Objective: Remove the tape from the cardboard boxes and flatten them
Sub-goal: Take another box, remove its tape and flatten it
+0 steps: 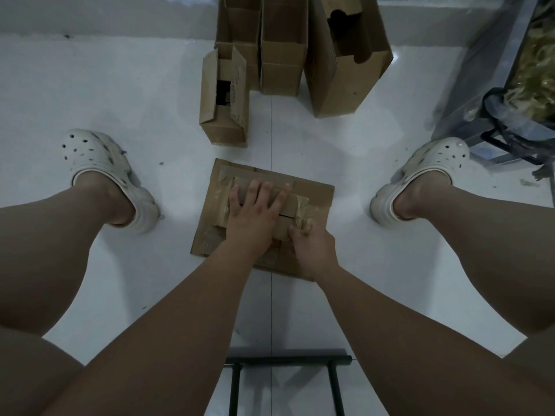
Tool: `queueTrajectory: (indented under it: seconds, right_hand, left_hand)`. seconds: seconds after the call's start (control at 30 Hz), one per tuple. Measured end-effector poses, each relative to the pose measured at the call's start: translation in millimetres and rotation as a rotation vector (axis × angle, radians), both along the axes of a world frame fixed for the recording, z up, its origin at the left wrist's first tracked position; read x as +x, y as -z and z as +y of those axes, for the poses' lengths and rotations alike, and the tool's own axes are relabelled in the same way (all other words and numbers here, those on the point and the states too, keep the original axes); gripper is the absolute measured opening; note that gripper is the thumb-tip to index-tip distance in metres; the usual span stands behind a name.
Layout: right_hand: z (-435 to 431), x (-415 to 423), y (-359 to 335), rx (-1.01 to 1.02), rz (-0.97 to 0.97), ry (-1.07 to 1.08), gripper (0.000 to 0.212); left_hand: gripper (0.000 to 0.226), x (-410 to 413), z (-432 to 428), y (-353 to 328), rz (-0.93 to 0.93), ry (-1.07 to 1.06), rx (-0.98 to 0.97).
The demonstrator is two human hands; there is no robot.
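The box lies mostly flattened on the floor, between the person's feet and straight ahead of them, with a thicker folded part still raised in its middle. Glossy tape runs over that raised part and down its sides; at the right end it is bunched into a crumpled wad. The left hand rests on top of the raised part, its grip wide, fingers spread and straight, palm pressing down on the cardboard. The right hand sits just beside it on the right, its grip narrow, fingertips pinching the wad of tape at the box's near right corner. Beyond the box a small box stands upright with its top flaps open. Behind that, against the wall, two more open boxes stand side by side, touching, and a tall box with a cut-out in its side stands to their right. A white clog is on the left foot and another on the right, well apart either side of the box. A dark metal stand is at the far right, and a black stool frame shows at the bottom edge.
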State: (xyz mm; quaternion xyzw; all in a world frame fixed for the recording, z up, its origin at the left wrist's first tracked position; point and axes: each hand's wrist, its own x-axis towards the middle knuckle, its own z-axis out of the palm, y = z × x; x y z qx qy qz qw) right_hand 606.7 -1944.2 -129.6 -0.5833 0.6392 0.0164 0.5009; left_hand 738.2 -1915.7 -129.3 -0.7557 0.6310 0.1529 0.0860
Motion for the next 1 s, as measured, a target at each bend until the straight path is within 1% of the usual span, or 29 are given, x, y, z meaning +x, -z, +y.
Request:
queueTrajectory:
  seconds: [0.1,0.2,0.27,0.33,0.4,0.47,0.57,0.63,0.73,0.8,0.83,0.93,0.97,1.0]
  right_hand:
    - [-3.2,0.5,-1.3,-0.037,-0.003,-0.056,0.015]
    - [-6.7,1.2,-2.3,0.025,-0.022,0.082,0.008]
    - [-9.5,2.6,-5.7,0.077,-0.056,0.167,0.01]
    - [-13.8,4.1,-9.1,0.129,-0.132,0.204,0.014]
    - [-17.4,4.9,-12.4,0.202,-0.248,0.219,0.018]
    - [-19.1,4.3,-12.7,0.255,-0.294,0.192,0.023]
    - [-17.8,1.6,-10.1,0.242,-0.233,0.075,0.027]
    - [-21.7,1.7,-8.5,0.192,-0.166,-0.068,0.028]
    - [-31.6,5.0,-8.4,0.208,-0.113,-0.283,0.031]
    - [-35.1,7.0,-10.0,0.127,-0.002,-0.448,0.033]
    - [-34.4,7.6,-10.0,0.072,0.035,-0.48,0.031]
    - [-20.8,2.6,-10.7,-0.051,0.053,-0.393,0.009]
    - [-15.7,-0.7,-9.2,-0.078,0.057,-0.351,0.014]
    - [-11.0,-4.4,-7.6,-0.092,0.044,-0.304,0.024]
  left_hand:
    - [0.087,0.5,0.4,-0.7,0.012,0.006,-0.004]
    - [0.095,4.4,-3.7,-2.0,0.028,0.013,0.016]
    - [0.1,7.0,-7.5,-3.3,0.039,0.023,0.026]
    - [0.103,10.4,-7.6,-4.3,0.056,0.011,0.043]
    - [0.106,12.9,-3.8,-3.7,0.075,-0.019,0.066]
    - [0.108,11.0,1.9,-2.7,0.066,-0.03,0.071]
    - [0.107,4.3,8.9,1.2,0.069,-0.064,0.064]
    - [0.108,3.5,9.7,3.8,0.076,-0.088,0.07]
    - [0.107,6.6,9.9,6.9,0.089,-0.104,0.101]
    - [0.107,7.8,10.8,8.5,0.096,-0.128,0.119]
    - [0.107,8.6,11.7,9.2,0.1,-0.141,0.122]
    - [0.107,11.9,15.1,11.0,0.101,-0.191,0.1]
    - [0.107,13.3,14.4,11.5,0.099,-0.203,0.092]
    - [0.106,14.5,12.5,11.5,0.098,-0.209,0.088]
